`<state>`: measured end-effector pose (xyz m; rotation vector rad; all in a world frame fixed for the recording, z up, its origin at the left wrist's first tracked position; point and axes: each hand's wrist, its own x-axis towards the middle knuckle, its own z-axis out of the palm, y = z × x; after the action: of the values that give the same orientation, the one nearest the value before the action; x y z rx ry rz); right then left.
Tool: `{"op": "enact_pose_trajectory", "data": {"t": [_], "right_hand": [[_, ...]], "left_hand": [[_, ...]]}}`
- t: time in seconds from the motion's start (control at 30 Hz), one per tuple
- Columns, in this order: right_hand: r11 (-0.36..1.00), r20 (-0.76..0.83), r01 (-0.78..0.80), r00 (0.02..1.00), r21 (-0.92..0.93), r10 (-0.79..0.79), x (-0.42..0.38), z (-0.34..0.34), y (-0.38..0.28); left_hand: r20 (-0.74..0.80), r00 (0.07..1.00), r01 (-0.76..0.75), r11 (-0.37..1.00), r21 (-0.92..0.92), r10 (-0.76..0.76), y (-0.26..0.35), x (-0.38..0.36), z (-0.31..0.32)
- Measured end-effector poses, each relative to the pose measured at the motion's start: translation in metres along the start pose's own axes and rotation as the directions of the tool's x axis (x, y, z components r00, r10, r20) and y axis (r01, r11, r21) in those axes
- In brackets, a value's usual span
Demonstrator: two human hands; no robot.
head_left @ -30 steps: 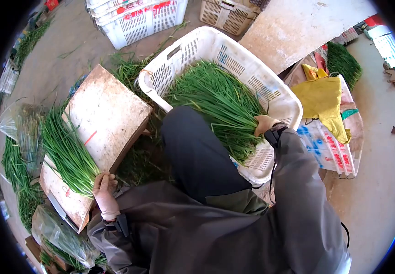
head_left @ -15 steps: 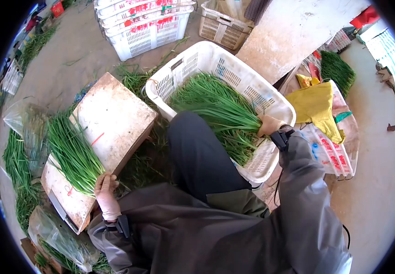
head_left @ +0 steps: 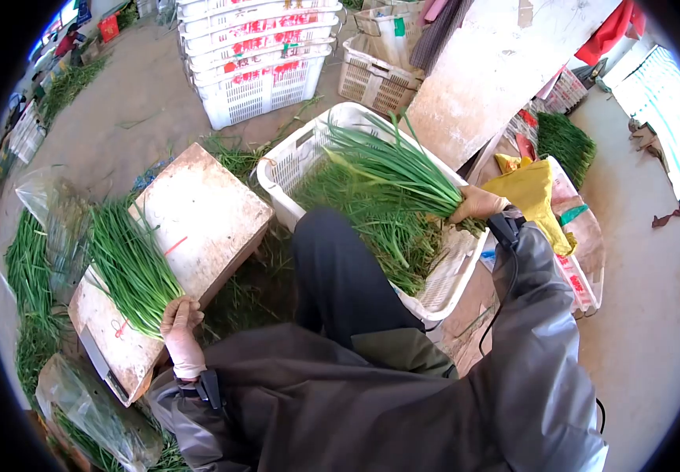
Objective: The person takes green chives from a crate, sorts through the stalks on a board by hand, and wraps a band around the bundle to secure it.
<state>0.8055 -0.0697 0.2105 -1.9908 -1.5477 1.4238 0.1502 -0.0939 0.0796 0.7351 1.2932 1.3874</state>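
My left hand (head_left: 182,329), in a pale glove, is closed round the stem ends of a bunch of Chinese chives (head_left: 131,267). This bunch lies on a worn, pale box-like block (head_left: 210,197), its leaves pointing away from me. Gloved as well, my right hand (head_left: 480,204) grips the stem ends of a second bunch of chives (head_left: 403,175). It holds that bunch over the white plastic crate (head_left: 466,295), leaves fanned to the left and slightly blurred. More chives (head_left: 403,244) lie loose in the crate below.
Stacked white crates (head_left: 265,82) stand ahead, beside a beige crate (head_left: 375,79). A pale board (head_left: 505,71) slopes behind the crate. At the right lies a yellow cloth (head_left: 528,200). A flat metal strip (head_left: 104,366) lies on the block's near edge; plastic bags (head_left: 104,409) with greens are at the left.
My right hand has lifted its bunch of chives up and slightly right, clear of the loose chives in the crate. My left hand stays on its bunch. The view has tilted up a little.
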Motion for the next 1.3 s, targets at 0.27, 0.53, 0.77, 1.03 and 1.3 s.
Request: {"op": "enact_pose_trajectory", "data": {"t": [0.27,0.53,0.77,1.03,1.3], "right_hand": [[1.000,-0.024,0.019,1.000,-0.024,-0.019,-0.047,-0.016,-0.048],[0.989,-0.084,0.073,0.994,0.125,-0.063,-0.089,-0.009,-0.089],[0.968,-0.216,0.209,0.960,0.139,-0.176,-0.114,-0.011,-0.106],[0.929,-0.245,0.273,0.946,0.249,-0.212,-0.140,-0.002,-0.130],[0.889,-0.168,0.247,0.966,0.386,-0.196,-0.131,0.026,-0.117]], "left_hand": [[-0.043,0.999,0.027,1.000,-0.011,-0.027,0.007,-0.004,-0.001],[0.051,0.998,-0.025,1.000,-0.014,0.025,0.001,0.000,0.007],[0.335,0.940,-0.045,0.997,-0.060,0.063,0.032,-0.031,0.109],[0.690,0.719,0.184,0.980,-0.075,-0.082,0.018,-0.078,0.242],[0.838,0.495,0.263,0.959,0.108,-0.230,-0.002,-0.152,0.319]]}}
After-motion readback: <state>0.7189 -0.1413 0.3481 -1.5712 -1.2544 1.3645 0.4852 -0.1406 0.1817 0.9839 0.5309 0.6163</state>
